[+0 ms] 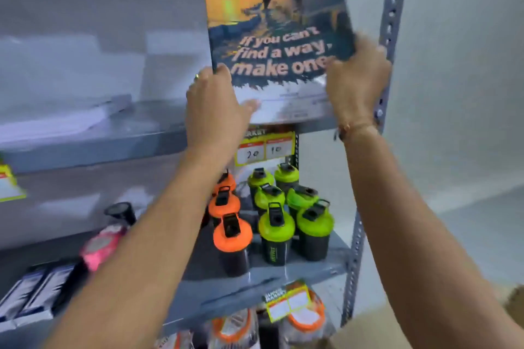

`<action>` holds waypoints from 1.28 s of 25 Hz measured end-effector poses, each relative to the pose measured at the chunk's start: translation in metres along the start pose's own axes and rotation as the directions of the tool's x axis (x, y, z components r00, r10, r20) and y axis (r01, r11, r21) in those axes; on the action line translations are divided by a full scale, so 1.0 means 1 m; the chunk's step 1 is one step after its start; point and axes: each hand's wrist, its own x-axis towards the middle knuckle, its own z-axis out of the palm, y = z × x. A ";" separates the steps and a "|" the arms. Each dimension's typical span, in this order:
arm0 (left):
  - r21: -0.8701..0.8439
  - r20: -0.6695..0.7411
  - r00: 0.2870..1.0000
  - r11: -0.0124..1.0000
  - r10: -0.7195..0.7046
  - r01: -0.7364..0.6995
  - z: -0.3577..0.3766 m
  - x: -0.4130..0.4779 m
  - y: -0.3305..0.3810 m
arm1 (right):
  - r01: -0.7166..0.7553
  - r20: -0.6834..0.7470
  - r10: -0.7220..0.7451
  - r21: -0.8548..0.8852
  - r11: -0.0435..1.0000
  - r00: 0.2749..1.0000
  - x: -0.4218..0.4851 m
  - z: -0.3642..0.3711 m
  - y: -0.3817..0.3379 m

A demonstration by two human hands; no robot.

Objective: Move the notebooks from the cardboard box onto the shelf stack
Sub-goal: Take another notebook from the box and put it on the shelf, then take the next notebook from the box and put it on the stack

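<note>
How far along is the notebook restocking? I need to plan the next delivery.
Done: nothing I can confirm; no stack is clearly visible on the grey metal shelf. In hand: the left hand and right hand hold one glossy sunset-cover notebook upright above that shelf. Left: setting it down; the box's contents are hidden.

Notebook point(279, 34) top beyond frame edge

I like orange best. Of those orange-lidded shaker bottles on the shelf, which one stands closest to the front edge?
The front orange-lidded bottle, lowest in the picture. The other two orange ones line up behind it, toward the shelf's back.
</note>
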 end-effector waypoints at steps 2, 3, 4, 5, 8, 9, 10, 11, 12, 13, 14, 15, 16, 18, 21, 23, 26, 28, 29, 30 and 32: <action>0.067 0.086 0.993 0.995 -0.080 0.074 0.002 0.043 -0.016 | -0.016 0.201 0.027 -0.059 0.998 0.979 0.025 0.037 -0.009; 0.115 0.167 0.977 0.987 -0.134 0.116 0.006 0.059 -0.025 | -0.023 0.298 0.054 -0.105 0.994 0.953 0.031 0.053 -0.008; 0.179 0.282 0.943 0.975 -0.176 0.128 0.010 0.072 -0.033 | -0.013 0.392 0.080 -0.171 0.985 0.917 0.033 0.067 -0.004; 0.238 0.423 0.884 0.965 -0.201 0.105 0.013 0.080 -0.038 | 0.015 0.478 0.109 -0.247 0.969 0.871 0.030 0.078 0.002; 0.333 0.654 0.706 0.942 -0.271 0.053 0.015 0.093 -0.045 | 0.079 0.594 0.182 -0.386 0.919 0.784 0.023 0.093 0.018; 0.366 0.638 0.717 0.930 -0.281 0.040 0.014 0.096 -0.041 | 0.098 0.578 0.151 -0.377 0.921 0.802 0.023 0.092 0.017; 0.402 0.588 0.767 0.916 -0.257 -0.001 0.017 0.094 -0.033 | 0.104 0.521 0.088 -0.329 0.939 0.849 0.021 0.082 0.019; 0.430 0.482 0.858 0.901 -0.178 -0.055 0.021 0.087 -0.021 | 0.121 0.398 -0.020 -0.231 0.965 0.917 0.017 0.070 0.021; 0.420 0.346 0.937 0.900 -0.041 -0.115 0.032 0.071 -0.006 | 0.161 0.194 -0.137 -0.109 0.981 0.971 0.009 0.054 0.031; 0.360 0.186 0.974 0.913 0.132 -0.192 0.044 0.044 0.009 | 0.236 -0.065 -0.235 0.010 0.972 0.970 -0.006 0.032 0.041; 0.281 0.037 0.944 0.903 0.329 -0.326 0.059 0.009 0.028 | 0.313 -0.292 -0.280 0.073 0.947 0.914 -0.024 0.009 0.061; 0.192 -0.037 0.878 0.866 0.476 -0.462 0.080 -0.030 0.049 | 0.315 -0.416 -0.261 0.064 0.947 0.871 -0.045 -0.013 0.094; 0.091 -0.022 0.811 0.810 0.584 -0.580 0.111 -0.072 0.070 | 0.230 -0.454 -0.204 0.003 0.973 0.867 -0.069 -0.037 0.139; -0.180 0.169 0.698 0.718 0.696 -0.672 0.170 -0.159 0.101 | -0.131 -0.416 0.064 -0.134 0.982 0.907 -0.128 -0.087 0.237; -0.584 0.603 0.314 0.674 0.734 -0.453 0.248 -0.291 0.142 | -0.687 -0.423 0.544 -0.375 0.623 0.724 -0.246 -0.172 0.380; -0.585 0.808 -0.115 0.762 0.578 -0.279 0.311 -0.384 0.151 | -0.851 -0.447 0.760 -0.456 0.260 0.472 -0.323 -0.223 0.437; -0.392 0.876 -0.394 0.886 0.278 -0.248 0.382 -0.499 0.140 | -0.791 -0.476 0.878 -0.556 -0.256 0.050 -0.410 -0.270 0.472; -0.229 0.902 -0.422 0.927 0.088 -0.297 0.406 -0.547 0.119 | -0.731 -0.479 0.871 -0.554 -0.398 -0.110 -0.445 -0.285 0.478; -0.142 0.915 -0.403 0.938 0.003 -0.315 0.411 -0.560 0.110 | -0.727 -0.476 0.872 -0.558 -0.400 -0.114 -0.454 -0.289 0.479; -0.077 0.928 -0.370 0.942 -0.052 -0.325 0.413 -0.569 0.103 | -0.727 -0.477 0.875 -0.571 -0.383 -0.086 -0.462 -0.293 0.482; -0.028 0.946 -0.314 0.945 -0.080 -0.325 0.414 -0.579 0.096 | -0.723 -0.479 0.877 -0.595 -0.351 -0.031 -0.469 -0.296 0.486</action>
